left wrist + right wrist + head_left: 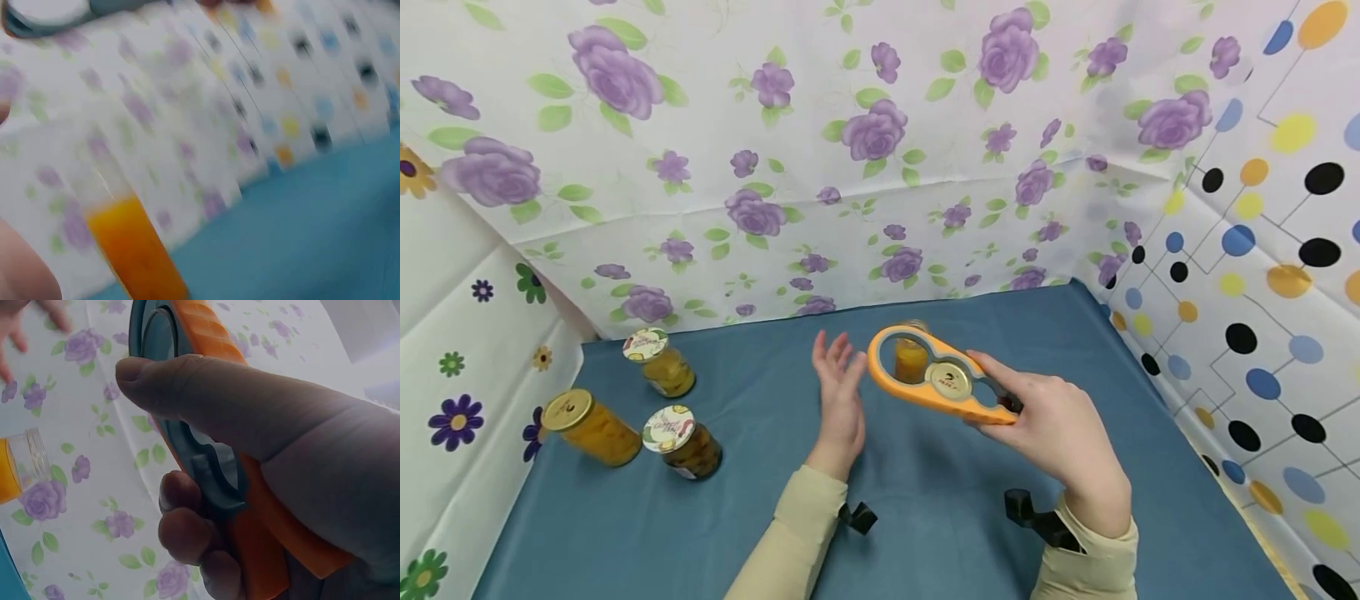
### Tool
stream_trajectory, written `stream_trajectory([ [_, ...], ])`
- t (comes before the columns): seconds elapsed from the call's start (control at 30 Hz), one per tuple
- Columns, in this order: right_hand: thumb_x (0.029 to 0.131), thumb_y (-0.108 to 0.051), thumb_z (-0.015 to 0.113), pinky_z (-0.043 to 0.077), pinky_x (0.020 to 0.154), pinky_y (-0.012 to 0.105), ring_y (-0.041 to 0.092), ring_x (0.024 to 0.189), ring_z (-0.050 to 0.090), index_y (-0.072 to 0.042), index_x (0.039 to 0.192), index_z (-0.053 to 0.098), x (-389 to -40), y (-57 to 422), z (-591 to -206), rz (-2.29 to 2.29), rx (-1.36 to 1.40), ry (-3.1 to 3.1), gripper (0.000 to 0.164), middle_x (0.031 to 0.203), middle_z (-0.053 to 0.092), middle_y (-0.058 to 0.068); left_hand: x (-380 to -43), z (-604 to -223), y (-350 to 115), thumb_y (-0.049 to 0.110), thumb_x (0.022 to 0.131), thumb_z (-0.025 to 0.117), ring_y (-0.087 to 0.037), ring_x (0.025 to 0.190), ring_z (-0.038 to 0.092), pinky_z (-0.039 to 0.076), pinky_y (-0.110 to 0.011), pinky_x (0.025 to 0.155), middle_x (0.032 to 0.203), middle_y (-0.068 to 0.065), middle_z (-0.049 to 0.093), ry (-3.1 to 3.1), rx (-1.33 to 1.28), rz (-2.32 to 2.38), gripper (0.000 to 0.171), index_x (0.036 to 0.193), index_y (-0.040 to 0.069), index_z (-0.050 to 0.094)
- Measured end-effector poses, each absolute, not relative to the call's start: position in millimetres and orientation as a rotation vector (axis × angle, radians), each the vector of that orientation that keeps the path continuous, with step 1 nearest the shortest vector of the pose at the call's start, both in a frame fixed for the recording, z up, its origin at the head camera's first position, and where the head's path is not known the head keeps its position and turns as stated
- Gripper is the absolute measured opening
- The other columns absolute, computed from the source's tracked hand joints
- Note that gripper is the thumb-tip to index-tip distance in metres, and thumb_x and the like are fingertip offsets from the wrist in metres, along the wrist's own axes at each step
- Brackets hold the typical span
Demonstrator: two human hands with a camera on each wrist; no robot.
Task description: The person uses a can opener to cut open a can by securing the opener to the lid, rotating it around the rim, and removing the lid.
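Sheeting printed with purple flowers point(820, 179) backs the scene, and below it a blue cloth point(625, 533) covers the work surface. Above the cloth, the right hand point(1052, 425) grasps the handle end of an orange-and-grey jar opener point(951, 405), thumb along one side, fingers curled round the other. The left hand point(841, 404) is raised near the opener's far end, fingers extended, holding nothing. The opener is in the air, largest ring toward the left hand; through that ring shows an orange-filled jar point(912, 362), its glass neck bare in both wrist views. Well apart at the left stand a taller gold-lidded jar point(606, 432) and two shorter ones with patterned lids, a front jar point(694, 454) and a rear jar point(672, 372). Smallest is a gold lid point(950, 380) sitting in the opener's middle ring. The step in hand seems to be bringing this lid away from the uncovered jar. The next move likely calls for the free left hand to support and free the lid.
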State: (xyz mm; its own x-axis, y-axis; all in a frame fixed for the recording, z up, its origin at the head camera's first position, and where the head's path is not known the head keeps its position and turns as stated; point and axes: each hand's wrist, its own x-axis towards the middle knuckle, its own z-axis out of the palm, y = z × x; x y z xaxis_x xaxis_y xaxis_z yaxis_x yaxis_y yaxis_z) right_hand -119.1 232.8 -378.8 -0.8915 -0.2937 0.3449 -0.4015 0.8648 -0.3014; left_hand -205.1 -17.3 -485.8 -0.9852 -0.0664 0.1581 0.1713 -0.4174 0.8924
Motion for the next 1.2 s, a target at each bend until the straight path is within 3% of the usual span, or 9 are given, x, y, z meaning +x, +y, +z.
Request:
stream_trajectory([
  [0.2, 0.08, -0.05, 0.079, 0.037, 0.043, 0.026, 0.004, 0.052, 0.042, -0.044, 0.147, 0.042, -122, 223, -381, 0.536, 0.596, -2.724, 0.077, 0.068, 0.051, -0.018, -177, -447, -36, 0.031, 0.103, 0.056, -0.029, 0.131, 0.039, 0.036, -0.035, 0.101, 0.14, -0.013, 0.042, -1.299, -0.17, -3.021, 0.053, 0.146, 0.015, 0.03],
  [0.3, 0.08, -0.044, 0.08, 0.037, 0.044, 0.026, 0.003, 0.053, 0.041, -0.042, 0.146, 0.044, -124, 217, -382, 0.529, 0.649, -2.689, 0.076, 0.068, 0.048, -0.018, -165, -443, -35, 0.035, 0.107, 0.047, -0.028, 0.13, 0.042, 0.041, -0.03, 0.1, 0.138, -0.012, 0.047, -1.226, -0.298, -3.277, 0.047, 0.145, 0.009, 0.035],
  [0.47, 0.079, -0.037, 0.082, 0.035, 0.045, 0.025, 0.003, 0.054, 0.04, -0.038, 0.144, 0.048, -126, 209, -384, 0.535, 0.731, -2.635, 0.073, 0.067, 0.046, -0.017, -154, -445, -29, 0.044, 0.108, 0.038, -0.023, 0.13, 0.043, 0.04, -0.036, 0.108, 0.143, -0.009, 0.047, -1.039, -0.623, -3.535, 0.056, 0.147, 0.004, 0.036],
  [0.67, 0.077, -0.037, 0.084, 0.035, 0.045, 0.025, 0.002, 0.053, 0.039, -0.037, 0.144, 0.05, -127, 204, -385, 0.542, 0.77, -2.613, 0.075, 0.067, 0.045, -0.017, -153, -448, -29, 0.052, 0.105, 0.041, -0.031, 0.137, 0.036, 0.036, -0.041, 0.112, 0.144, -0.018, 0.049, -0.866, -0.826, -3.656, 0.071, 0.149, -0.005, 0.034],
  [0.97, 0.075, -0.036, 0.085, 0.036, 0.046, 0.024, 0.002, 0.056, 0.039, -0.035, 0.144, 0.051, -127, 201, -384, 0.557, 0.82, -2.6, 0.077, 0.068, 0.045, -0.016, -151, -447, -30, 0.042, 0.103, 0.054, -0.03, 0.135, 0.041, 0.037, -0.04, 0.112, 0.14, -0.014, 0.053, -0.918, -0.837, -3.659, 0.069, 0.153, 0.002, 0.029],
  [1.2, 0.074, -0.036, 0.086, 0.04, 0.048, 0.024, 0.0, 0.059, 0.042, -0.034, 0.144, 0.05, -125, 202, -383, 0.609, 0.874, -2.6, 0.079, 0.071, 0.047, -0.018, -151, -447, -30, 0.049, 0.098, 0.058, -0.029, 0.131, 0.046, 0.037, -0.044, 0.112, 0.135, -0.011, 0.058, -1.067, -0.992, -3.58, 0.076, 0.152, 0.002, 0.032],
])
